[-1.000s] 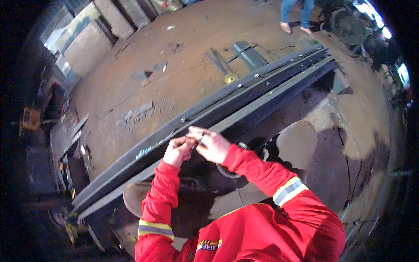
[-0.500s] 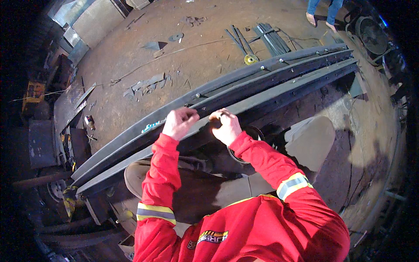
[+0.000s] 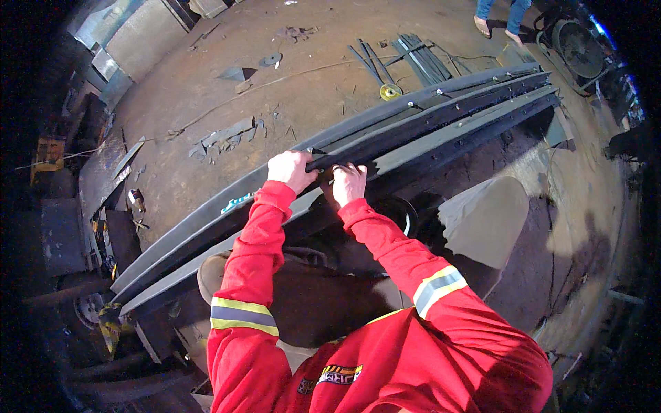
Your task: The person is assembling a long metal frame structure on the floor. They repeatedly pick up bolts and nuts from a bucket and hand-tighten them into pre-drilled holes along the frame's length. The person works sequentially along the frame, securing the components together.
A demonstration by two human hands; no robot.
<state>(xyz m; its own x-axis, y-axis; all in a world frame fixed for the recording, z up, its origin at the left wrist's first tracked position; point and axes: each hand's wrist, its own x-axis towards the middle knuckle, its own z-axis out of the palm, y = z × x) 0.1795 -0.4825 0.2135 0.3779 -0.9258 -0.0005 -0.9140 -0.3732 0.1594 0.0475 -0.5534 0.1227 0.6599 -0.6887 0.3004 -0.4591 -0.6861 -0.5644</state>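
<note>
Centrally, two long dark metal beams lie side by side, running diag. from lower L to upper R across the view; the support under them is hidden. L hand (image 3: 292, 171) (palm down, fingers curled, grip narrow) rests on the far beam (image 3: 385, 133), approx. midway along its length; a small dark fitting shows by its index finger at the far edge, but whether it's gripped can't be told. R hand (image 3: 349, 184), also w/ fingers bent in and narrow, is just beside it, at the near beam's (image 3: 416, 151) far edge; contents, if any, hidden by the fingers. Both sleeves red, w/ reflective bands.

Far beam: bright bolts (image 3: 411, 104) stand in a row along the far edge, twd. the R end; teal lettering (image 3: 237, 202) marks its L half. On the brown floor (image 3: 172, 103), just beyond that edge, sits a yellow disc (image 3: 390, 92), w/ thin bars (image 3: 372, 63) and a strip bundle (image 3: 423, 58) adj. Dark scraps (image 3: 224, 138) lie farther L. Nr the floor's far R corner: a round fan (image 3: 578, 48) and a co-worker's lower legs in blue jeans. Flat panels (image 3: 141, 41) stand at the far L corner.
</note>
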